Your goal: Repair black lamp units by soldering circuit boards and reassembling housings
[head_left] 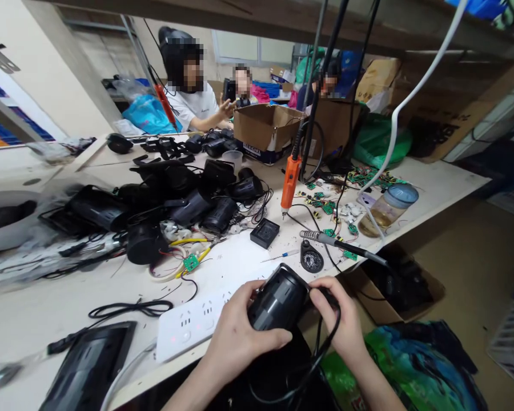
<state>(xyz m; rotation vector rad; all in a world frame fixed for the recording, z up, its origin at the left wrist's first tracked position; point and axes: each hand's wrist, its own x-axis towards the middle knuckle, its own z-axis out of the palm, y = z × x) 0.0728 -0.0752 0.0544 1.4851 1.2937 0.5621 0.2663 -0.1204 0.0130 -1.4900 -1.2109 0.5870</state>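
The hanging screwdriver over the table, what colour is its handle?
Orange, with a black cable above it. The screwdriver shows best in the head view, hanging tip-down over the table.

Two hands, left hand (235,337) and right hand (340,319), on one black housing (278,302); one white power strip (192,322), one orange screwdriver (290,182), one jar (389,208), three people far back.
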